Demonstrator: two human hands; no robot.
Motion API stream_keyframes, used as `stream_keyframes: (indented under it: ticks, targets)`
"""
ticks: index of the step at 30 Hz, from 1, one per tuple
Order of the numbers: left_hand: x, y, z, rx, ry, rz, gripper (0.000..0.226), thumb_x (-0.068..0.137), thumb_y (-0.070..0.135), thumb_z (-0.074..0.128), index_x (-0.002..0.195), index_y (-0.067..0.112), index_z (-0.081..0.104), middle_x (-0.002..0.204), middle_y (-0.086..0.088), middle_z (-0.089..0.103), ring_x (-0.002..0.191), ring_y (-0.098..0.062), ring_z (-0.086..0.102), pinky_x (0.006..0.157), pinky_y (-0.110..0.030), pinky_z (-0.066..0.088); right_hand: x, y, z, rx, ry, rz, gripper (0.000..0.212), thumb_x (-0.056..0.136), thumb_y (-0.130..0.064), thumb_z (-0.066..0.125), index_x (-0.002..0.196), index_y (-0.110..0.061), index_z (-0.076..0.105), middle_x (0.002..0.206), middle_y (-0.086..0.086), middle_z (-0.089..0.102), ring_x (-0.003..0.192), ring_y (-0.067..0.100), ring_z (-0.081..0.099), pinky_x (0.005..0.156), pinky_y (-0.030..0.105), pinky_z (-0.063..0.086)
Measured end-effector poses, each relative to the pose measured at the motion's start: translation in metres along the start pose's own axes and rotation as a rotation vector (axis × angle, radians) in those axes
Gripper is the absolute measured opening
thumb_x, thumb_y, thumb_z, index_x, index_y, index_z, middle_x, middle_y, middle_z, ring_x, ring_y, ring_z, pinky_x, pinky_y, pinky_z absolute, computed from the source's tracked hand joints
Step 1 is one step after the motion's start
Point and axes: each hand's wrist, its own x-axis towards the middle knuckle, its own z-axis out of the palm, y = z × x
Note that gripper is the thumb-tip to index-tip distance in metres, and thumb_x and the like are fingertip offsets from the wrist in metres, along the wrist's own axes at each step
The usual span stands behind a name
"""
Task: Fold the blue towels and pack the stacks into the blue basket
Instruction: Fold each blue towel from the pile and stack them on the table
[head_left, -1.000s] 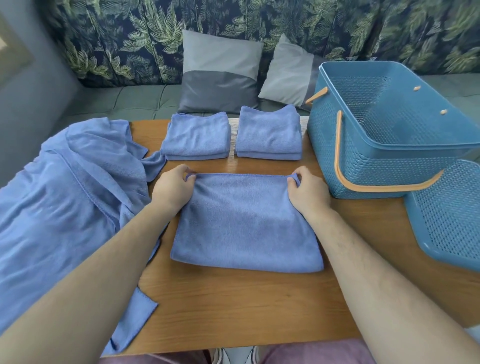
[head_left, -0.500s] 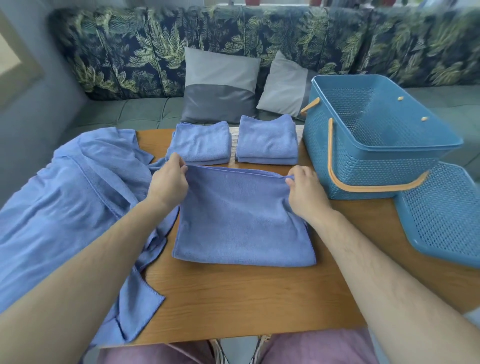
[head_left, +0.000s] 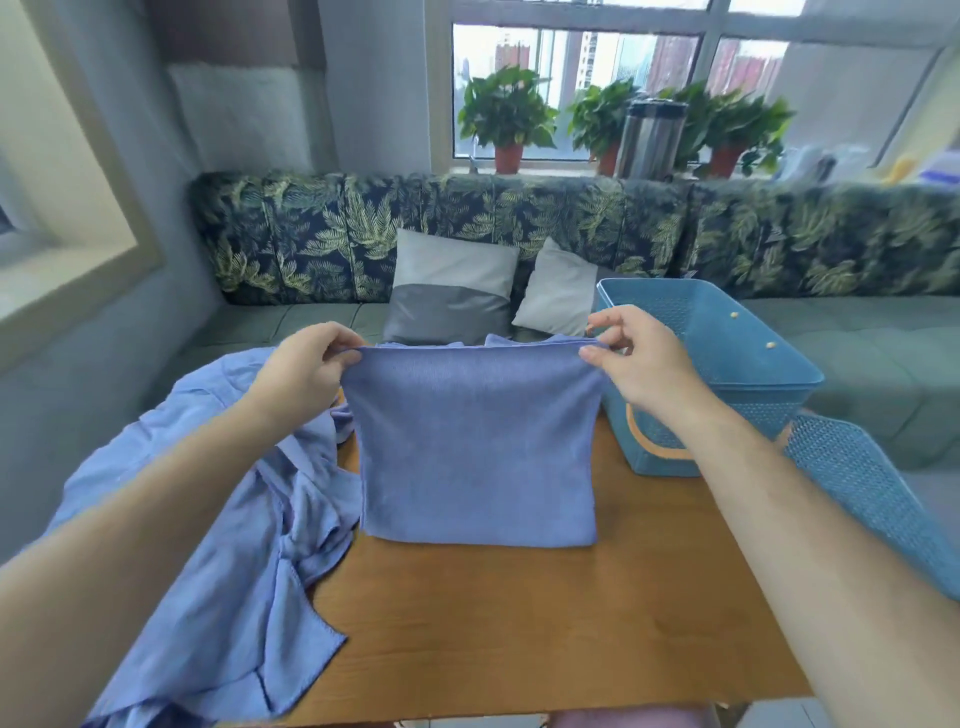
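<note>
Hanging between both hands, the half-folded blue towel (head_left: 475, 447) stands upright over the middle of the table (head_left: 545, 634), and its lower fold appears to touch the wood. The left hand (head_left: 304, 366) pinches the top left corner between thumb and curled fingers. The right hand (head_left: 641, 358) pinches the top right corner with thumb and forefinger, its other fingers loosely raised. Holding the top edge taut by both corners lets the cloth fall flat and square, which I judge is preparation for the next fold.

Just behind the raised edge, slivers of the folded stacks (head_left: 511, 340) peek out at the far side, mostly hidden. To the left, the unfolded towels (head_left: 208, 545) spill in a heap over the table's edge, close at hand for the left arm. On the far right sits the blue basket (head_left: 753, 374), open and showing no towels inside, with its lid (head_left: 872, 499) lying nearer on the right. It is set off so the stacks can go straight in.
</note>
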Motion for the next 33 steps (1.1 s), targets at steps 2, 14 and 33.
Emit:
stream_keyframes:
  ticks: [2, 14, 33]
  targets:
    - [-0.002, 0.015, -0.021, 0.057, -0.007, 0.033, 0.011, 0.095, 0.010, 0.063, 0.099, 0.017, 0.071, 0.091, 0.003, 0.066, 0.085, -0.018, 0.059, 0.076, -0.029, 0.040, -0.002, -0.019, -0.015, -0.065, -0.033, -0.046, 0.019, 0.091, -0.016, 0.073, 0.106, -0.027, 0.071, 0.087, -0.014, 0.067, 0.077, -0.006, 0.058, 0.071, 0.009, 0.039]
    - [-0.042, 0.080, -0.118, 0.036, -0.050, 0.062, 0.015, 0.086, 0.024, 0.078, 0.079, 0.028, 0.066, 0.074, 0.005, 0.069, 0.064, -0.009, 0.058, 0.065, -0.024, 0.045, -0.037, -0.072, -0.103, 0.066, -0.281, -0.048, 0.005, 0.089, -0.020, 0.077, 0.086, -0.023, 0.076, 0.060, -0.004, 0.059, 0.046, 0.009, 0.040, 0.044, 0.015, 0.032]
    - [0.015, 0.054, -0.047, -0.243, -0.007, -0.135, 0.003, 0.096, 0.011, 0.066, 0.093, 0.010, 0.066, 0.077, -0.009, 0.072, 0.069, -0.016, 0.063, 0.057, -0.026, 0.053, 0.003, -0.035, -0.048, 0.072, -0.067, 0.033, 0.009, 0.096, -0.009, 0.067, 0.102, -0.010, 0.074, 0.090, 0.000, 0.074, 0.078, 0.010, 0.067, 0.069, 0.010, 0.048]
